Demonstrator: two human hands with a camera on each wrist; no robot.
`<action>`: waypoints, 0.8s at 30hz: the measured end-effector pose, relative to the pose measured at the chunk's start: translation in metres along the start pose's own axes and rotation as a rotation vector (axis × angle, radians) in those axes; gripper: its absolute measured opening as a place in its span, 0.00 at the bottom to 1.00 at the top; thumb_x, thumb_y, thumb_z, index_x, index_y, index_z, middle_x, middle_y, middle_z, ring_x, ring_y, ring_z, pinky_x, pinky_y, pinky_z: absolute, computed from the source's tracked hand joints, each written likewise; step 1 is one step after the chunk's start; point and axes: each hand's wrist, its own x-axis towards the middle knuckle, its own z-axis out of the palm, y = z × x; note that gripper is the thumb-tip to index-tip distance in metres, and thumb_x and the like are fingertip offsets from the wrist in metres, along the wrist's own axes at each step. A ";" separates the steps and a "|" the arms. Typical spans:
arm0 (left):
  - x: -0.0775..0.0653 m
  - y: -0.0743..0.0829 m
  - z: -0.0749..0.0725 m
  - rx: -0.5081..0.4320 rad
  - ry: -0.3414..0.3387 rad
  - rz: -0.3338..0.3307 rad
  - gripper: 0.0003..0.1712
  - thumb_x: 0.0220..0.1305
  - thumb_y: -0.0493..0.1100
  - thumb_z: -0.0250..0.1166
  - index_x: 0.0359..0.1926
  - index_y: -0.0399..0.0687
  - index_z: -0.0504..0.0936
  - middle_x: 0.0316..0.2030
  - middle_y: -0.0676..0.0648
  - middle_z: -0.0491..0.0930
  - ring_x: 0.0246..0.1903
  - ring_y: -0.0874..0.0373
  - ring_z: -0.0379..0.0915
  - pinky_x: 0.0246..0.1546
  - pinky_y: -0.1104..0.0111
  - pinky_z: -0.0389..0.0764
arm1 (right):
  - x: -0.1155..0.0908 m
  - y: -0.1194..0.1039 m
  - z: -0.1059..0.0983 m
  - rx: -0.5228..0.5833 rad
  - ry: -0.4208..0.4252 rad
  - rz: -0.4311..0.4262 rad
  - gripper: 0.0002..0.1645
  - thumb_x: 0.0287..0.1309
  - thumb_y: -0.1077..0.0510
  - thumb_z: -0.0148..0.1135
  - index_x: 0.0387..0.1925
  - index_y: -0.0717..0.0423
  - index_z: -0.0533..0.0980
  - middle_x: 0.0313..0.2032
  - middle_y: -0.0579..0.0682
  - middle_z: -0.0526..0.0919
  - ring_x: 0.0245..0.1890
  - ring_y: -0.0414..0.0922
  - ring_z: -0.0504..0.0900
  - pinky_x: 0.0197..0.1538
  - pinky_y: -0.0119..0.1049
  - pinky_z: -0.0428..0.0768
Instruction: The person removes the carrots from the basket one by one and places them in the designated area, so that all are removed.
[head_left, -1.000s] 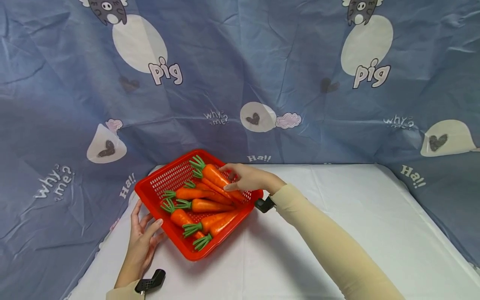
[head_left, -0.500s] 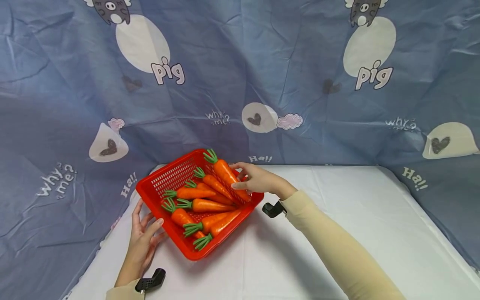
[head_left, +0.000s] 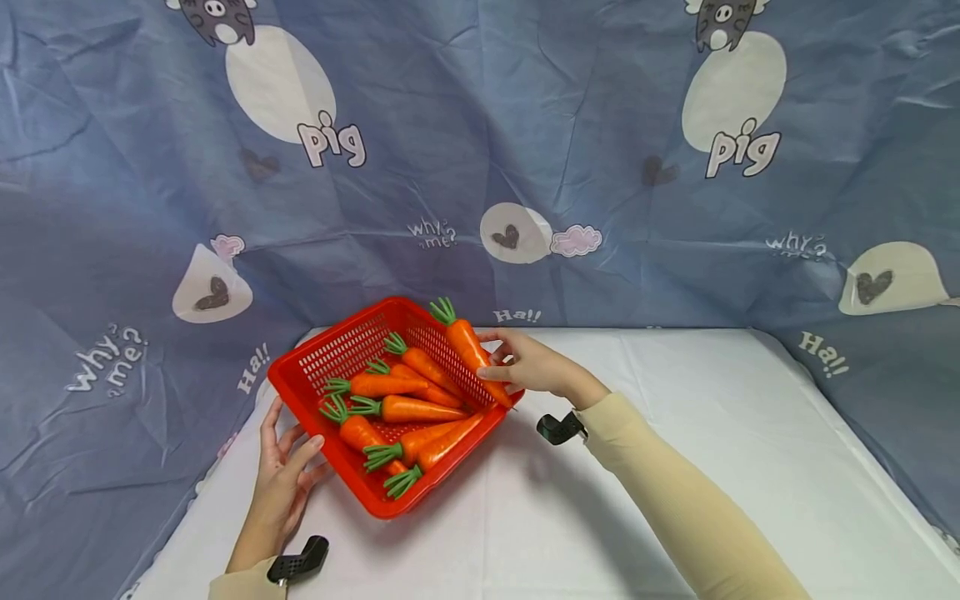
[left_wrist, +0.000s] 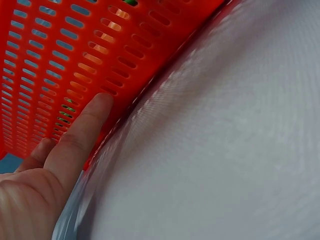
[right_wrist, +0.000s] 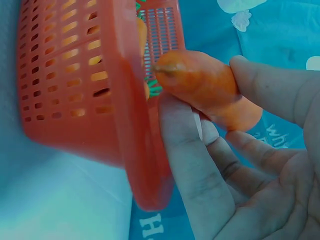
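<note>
My right hand [head_left: 532, 364] pinches an orange carrot [head_left: 467, 344] with a green top over the right rim of the red plastic basket [head_left: 342, 475]. In the right wrist view, thumb and fingers close on the carrot [right_wrist: 200, 82] from both sides, its narrow tip toward the camera. Several other carrots [head_left: 408, 409] lie in the basket. At its left side stands my left hand [head_left: 279, 492], thumb at the rim. The left wrist view shows nearly straight fingers [left_wrist: 75, 145] against the slotted outer wall [left_wrist: 150, 45].
The basket stands at an angle on a white-covered table [head_left: 675, 433], near its back left. Behind rises a blue printed cloth [head_left: 420, 167], close to the basket's far corner. Each wrist bears a small black device, the right one [head_left: 561, 428] just beyond the basket's right corner.
My right hand has moved right and drawn the carrot up from the others to the basket's right rim. My left hand and the basket have stayed in place.
</note>
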 end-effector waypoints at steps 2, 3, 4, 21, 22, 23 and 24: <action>0.000 0.000 0.000 0.000 0.003 -0.004 0.51 0.79 0.38 0.60 0.84 0.81 0.40 0.65 0.52 0.66 0.53 0.66 0.85 0.44 0.64 0.92 | -0.002 0.002 0.000 0.016 0.006 0.007 0.39 0.71 0.58 0.70 0.77 0.57 0.66 0.45 0.56 0.78 0.39 0.45 0.82 0.38 0.38 0.90; -0.001 0.000 -0.001 0.001 0.004 -0.004 0.51 0.79 0.38 0.60 0.84 0.81 0.40 0.65 0.52 0.66 0.53 0.66 0.85 0.44 0.64 0.92 | -0.002 0.003 0.000 0.022 0.008 0.008 0.38 0.71 0.58 0.70 0.77 0.57 0.66 0.45 0.57 0.78 0.38 0.45 0.83 0.37 0.37 0.90; -0.001 0.000 -0.001 0.003 0.004 -0.003 0.51 0.79 0.38 0.60 0.84 0.81 0.40 0.64 0.51 0.66 0.53 0.66 0.85 0.44 0.64 0.92 | -0.003 0.005 0.001 0.030 0.009 0.009 0.38 0.71 0.58 0.69 0.77 0.58 0.66 0.45 0.57 0.78 0.37 0.45 0.83 0.37 0.37 0.90; 0.000 0.001 0.002 0.001 0.003 -0.003 0.51 0.79 0.38 0.60 0.85 0.81 0.40 0.65 0.51 0.65 0.54 0.67 0.84 0.45 0.64 0.92 | -0.017 0.010 -0.003 0.088 0.063 0.011 0.38 0.73 0.59 0.68 0.78 0.56 0.64 0.45 0.56 0.76 0.37 0.45 0.83 0.40 0.37 0.91; 0.000 0.001 0.002 0.000 0.003 -0.004 0.51 0.79 0.38 0.60 0.85 0.81 0.40 0.65 0.51 0.65 0.54 0.67 0.83 0.45 0.64 0.92 | -0.018 0.011 -0.004 0.086 0.066 0.011 0.38 0.73 0.59 0.68 0.78 0.55 0.64 0.45 0.57 0.76 0.37 0.45 0.84 0.40 0.38 0.91; 0.000 0.002 0.002 0.000 0.002 -0.003 0.51 0.79 0.38 0.60 0.85 0.80 0.40 0.65 0.51 0.65 0.54 0.67 0.83 0.45 0.64 0.92 | -0.019 0.011 -0.004 0.084 0.068 0.009 0.38 0.73 0.59 0.68 0.78 0.56 0.64 0.46 0.57 0.77 0.37 0.45 0.84 0.41 0.39 0.91; 0.000 0.002 0.002 0.000 0.002 -0.002 0.52 0.79 0.38 0.60 0.85 0.80 0.40 0.65 0.51 0.65 0.54 0.67 0.83 0.45 0.64 0.92 | -0.020 0.012 -0.004 0.084 0.070 0.005 0.38 0.73 0.59 0.67 0.78 0.56 0.64 0.46 0.57 0.77 0.38 0.45 0.84 0.41 0.39 0.92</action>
